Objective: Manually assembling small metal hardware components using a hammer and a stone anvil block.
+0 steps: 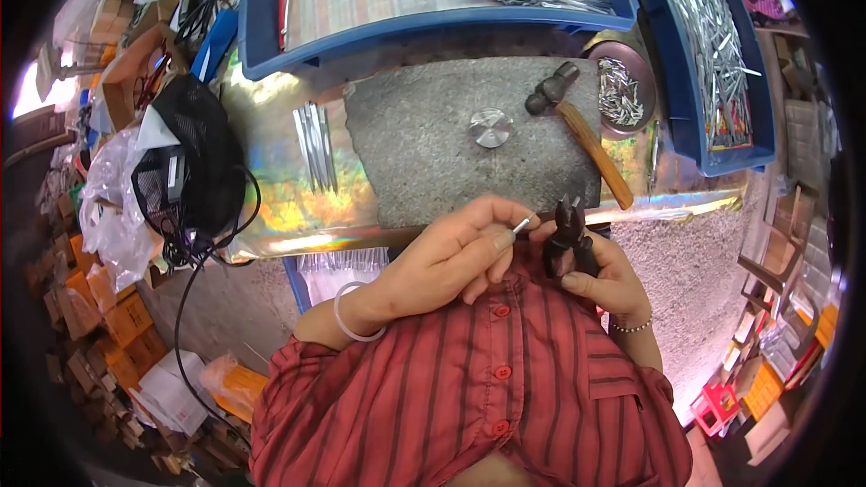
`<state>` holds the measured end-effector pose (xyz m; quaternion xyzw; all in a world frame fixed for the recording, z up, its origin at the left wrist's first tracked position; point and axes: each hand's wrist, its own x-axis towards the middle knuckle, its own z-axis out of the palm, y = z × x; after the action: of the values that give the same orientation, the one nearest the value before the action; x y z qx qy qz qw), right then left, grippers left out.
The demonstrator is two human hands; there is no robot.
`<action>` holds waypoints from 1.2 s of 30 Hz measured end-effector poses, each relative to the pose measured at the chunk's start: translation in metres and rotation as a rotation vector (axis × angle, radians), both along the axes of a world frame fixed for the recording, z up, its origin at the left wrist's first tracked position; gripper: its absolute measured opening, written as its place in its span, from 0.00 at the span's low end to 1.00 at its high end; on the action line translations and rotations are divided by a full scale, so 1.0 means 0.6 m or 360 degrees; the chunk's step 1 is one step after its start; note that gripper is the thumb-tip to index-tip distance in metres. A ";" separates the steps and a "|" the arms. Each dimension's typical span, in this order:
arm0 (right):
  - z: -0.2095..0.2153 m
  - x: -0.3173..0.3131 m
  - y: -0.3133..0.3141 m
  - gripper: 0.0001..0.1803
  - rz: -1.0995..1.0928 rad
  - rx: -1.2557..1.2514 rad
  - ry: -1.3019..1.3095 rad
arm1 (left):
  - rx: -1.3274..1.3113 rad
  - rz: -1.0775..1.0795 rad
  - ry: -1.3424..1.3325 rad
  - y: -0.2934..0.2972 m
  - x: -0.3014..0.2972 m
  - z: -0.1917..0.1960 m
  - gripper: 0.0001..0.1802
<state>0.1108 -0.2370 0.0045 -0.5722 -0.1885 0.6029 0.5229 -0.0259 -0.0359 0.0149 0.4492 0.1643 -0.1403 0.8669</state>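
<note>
My left hand is closed, pinching a small thin silvery metal piece between thumb and fingertips, in front of my chest. Just right of it, my right hand wraps round dark-handled pliers, whose jaws point up and away from me. The jaws look slightly apart, with nothing visible between them. Both hands hover by the near edge of a grey stone slab. On the slab rest a round shiny metal disc and a hammer with a wooden handle that overhangs its right side.
Several slim metal rods lie left of the slab. A round bowl of small metal pieces stands right of it. Blue trays with metal rods sit beyond and at the right. A black mesh bag with cables lies at the left.
</note>
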 end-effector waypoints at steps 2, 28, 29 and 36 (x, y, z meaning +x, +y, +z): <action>-0.015 -0.002 0.006 0.18 0.0095 0.0059 0.0025 | 0.0001 0.0004 0.0025 -0.003 -0.006 -0.003 0.15; -0.082 -0.029 0.011 0.11 0.0328 0.0290 -0.0541 | -0.0185 -0.0053 0.0232 -0.007 -0.017 -0.037 0.09; -0.078 -0.029 0.012 0.11 0.0328 0.0289 -0.0539 | -0.0178 -0.0084 0.0245 -0.007 -0.017 -0.036 0.09; -0.074 -0.035 0.006 0.14 0.0353 0.0202 -0.0689 | -0.0154 -0.0096 0.0254 -0.014 -0.022 -0.038 0.08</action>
<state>0.0900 -0.2336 -0.0400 -0.6298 -0.3952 0.5071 0.4359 -0.0389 -0.0445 -0.0078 0.3989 0.2124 -0.2094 0.8672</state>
